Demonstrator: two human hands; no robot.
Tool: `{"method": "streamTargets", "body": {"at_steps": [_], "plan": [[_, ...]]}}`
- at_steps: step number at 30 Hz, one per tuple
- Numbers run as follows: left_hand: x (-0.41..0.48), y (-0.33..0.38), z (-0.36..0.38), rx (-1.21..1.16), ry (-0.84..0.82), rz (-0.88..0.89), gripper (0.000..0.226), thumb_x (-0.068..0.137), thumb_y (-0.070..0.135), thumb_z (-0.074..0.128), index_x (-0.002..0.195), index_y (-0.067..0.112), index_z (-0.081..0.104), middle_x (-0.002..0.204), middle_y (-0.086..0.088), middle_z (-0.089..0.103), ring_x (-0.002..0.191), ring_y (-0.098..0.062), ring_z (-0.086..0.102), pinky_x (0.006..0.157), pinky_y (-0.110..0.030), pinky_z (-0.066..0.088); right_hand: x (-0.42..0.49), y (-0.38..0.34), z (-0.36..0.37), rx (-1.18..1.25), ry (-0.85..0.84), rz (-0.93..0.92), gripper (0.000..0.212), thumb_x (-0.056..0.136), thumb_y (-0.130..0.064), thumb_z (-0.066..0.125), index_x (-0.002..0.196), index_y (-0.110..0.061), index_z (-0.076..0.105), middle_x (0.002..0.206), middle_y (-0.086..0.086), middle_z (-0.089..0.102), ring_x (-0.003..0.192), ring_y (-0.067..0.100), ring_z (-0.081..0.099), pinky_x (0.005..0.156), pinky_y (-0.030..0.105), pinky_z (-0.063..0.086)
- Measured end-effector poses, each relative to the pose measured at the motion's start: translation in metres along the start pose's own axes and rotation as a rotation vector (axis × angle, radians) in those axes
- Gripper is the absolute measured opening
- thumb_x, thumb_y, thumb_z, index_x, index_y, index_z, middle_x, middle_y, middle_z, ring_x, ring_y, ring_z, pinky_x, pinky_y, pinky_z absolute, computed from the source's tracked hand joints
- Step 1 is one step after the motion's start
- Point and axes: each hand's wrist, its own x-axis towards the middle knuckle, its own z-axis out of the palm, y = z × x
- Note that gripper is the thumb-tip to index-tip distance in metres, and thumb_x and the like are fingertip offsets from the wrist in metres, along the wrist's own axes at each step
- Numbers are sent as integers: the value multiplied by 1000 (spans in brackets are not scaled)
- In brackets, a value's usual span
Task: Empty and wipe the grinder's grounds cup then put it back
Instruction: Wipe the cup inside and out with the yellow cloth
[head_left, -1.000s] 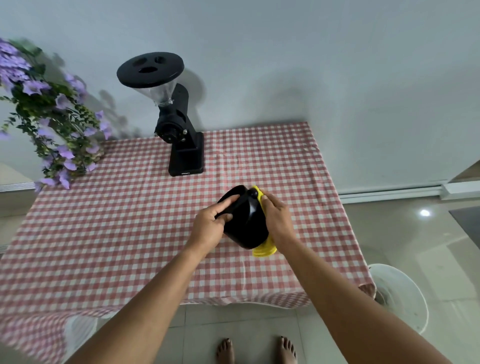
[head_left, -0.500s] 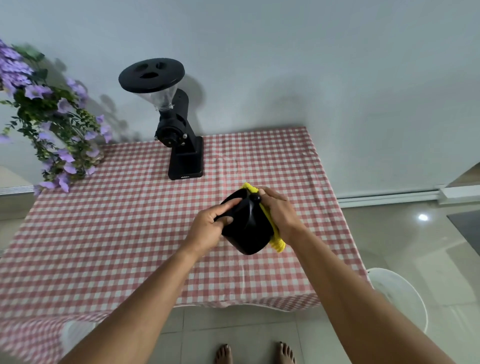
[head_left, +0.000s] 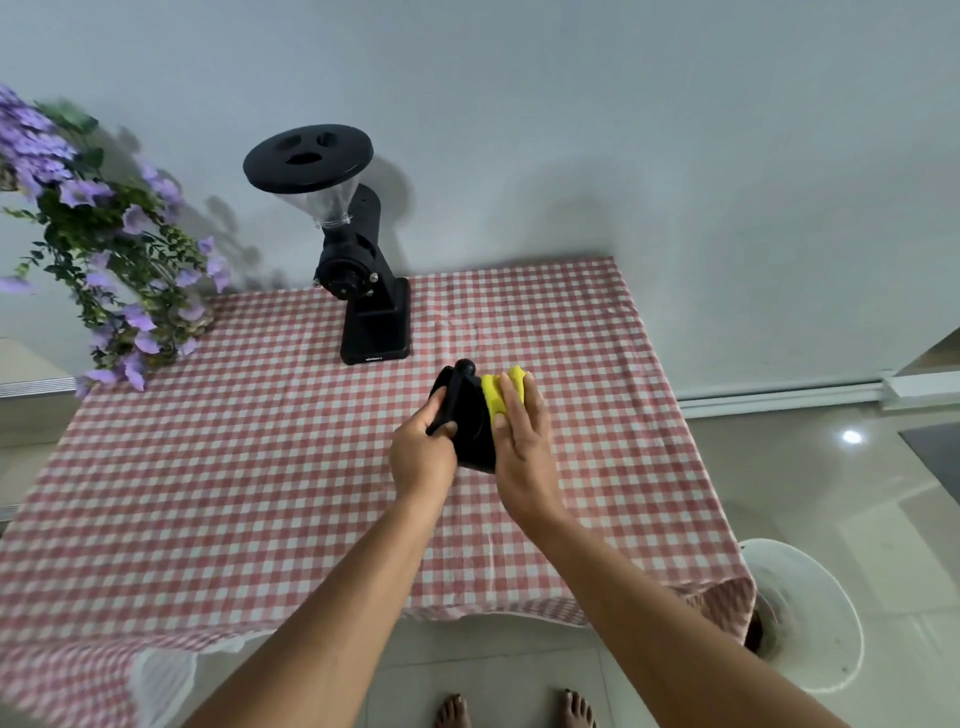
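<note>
Cup (head_left: 470, 415) grasped in left grip (head_left: 422, 457) above table (head_left: 234, 467); yellow cloth (head_left: 501, 389) pressed against it by right grip (head_left: 522, 447).

Counts, fast: two hands, mine, my left hand (head_left: 422, 453) and my right hand (head_left: 524, 441). One black grounds cup (head_left: 470, 426). One yellow cloth (head_left: 500, 392). One black grinder (head_left: 353, 260) with one clear hopper (head_left: 332, 205) and one lid (head_left: 308, 157). One checked tablecloth (head_left: 234, 467). One bunch of purple flowers (head_left: 104, 244). One white bin (head_left: 810, 613) on the floor. Two bare feet (head_left: 514, 709), also mine.
</note>
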Motion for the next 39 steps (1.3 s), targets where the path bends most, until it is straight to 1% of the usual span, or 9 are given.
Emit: {"method": "streamTargets", "body": {"at_steps": [4,7,10,14,16,19,23,36,39], "plan": [[-4,4,-7,202,-120,146,49,100,3,55,136,35,61,144,-1,59,125,-13,60,85,-9,49,16,2,-15,101,-2,265,40,104,-43,31,140,-38,47,144,-5,50,134,17,45,108,42,41],[-8,3,-10,269,-188,211,51,99,-1,53,136,33,62,139,0,62,103,20,59,73,2,43,28,-4,-30,246,-43,415,33,104,-36,35,124,-30,60,120,0,67,112,17,62,86,29,52],[-9,3,-6,274,-105,184,53,99,-3,51,136,33,62,136,-1,64,89,9,65,70,-7,50,20,-3,-20,154,-25,335,41,104,-43,29,137,-30,51,134,0,58,125,19,53,105,43,44],[0,7,-3,315,-14,116,50,100,2,54,139,33,60,144,-4,60,124,-19,61,77,-11,48,-3,10,1,-12,-63,143,50,103,-48,26,152,-44,17,163,-9,16,149,13,14,119,48,21],[0,8,-2,368,-7,107,47,100,8,57,140,34,58,145,-4,59,125,-25,61,86,-22,53,-4,16,4,-2,-90,183,54,102,-46,33,153,-44,13,162,-10,17,147,16,21,117,51,27],[-3,6,-2,465,-7,133,47,99,18,62,142,36,55,141,-4,62,111,-25,68,85,-33,60,5,22,-1,-46,-68,231,52,101,-40,43,150,-39,27,136,-5,51,116,13,55,96,37,50],[-4,-5,-1,466,-60,124,53,97,22,66,146,32,51,140,-5,63,115,-18,66,72,-10,46,15,25,-9,-124,-15,254,31,90,-26,53,120,-31,58,71,-9,57,56,5,52,50,20,44],[3,-16,-15,652,-138,419,44,88,30,75,131,29,66,118,8,67,111,-13,61,86,-27,54,16,39,-17,-353,-9,233,47,93,-7,45,136,-25,54,93,-6,64,71,3,57,52,17,41],[20,-11,-21,480,-141,236,51,84,45,77,129,27,64,120,5,59,110,-12,56,88,-27,49,14,42,-19,-310,1,256,49,91,-7,46,132,-29,57,95,-5,68,78,10,62,61,24,50]]}}
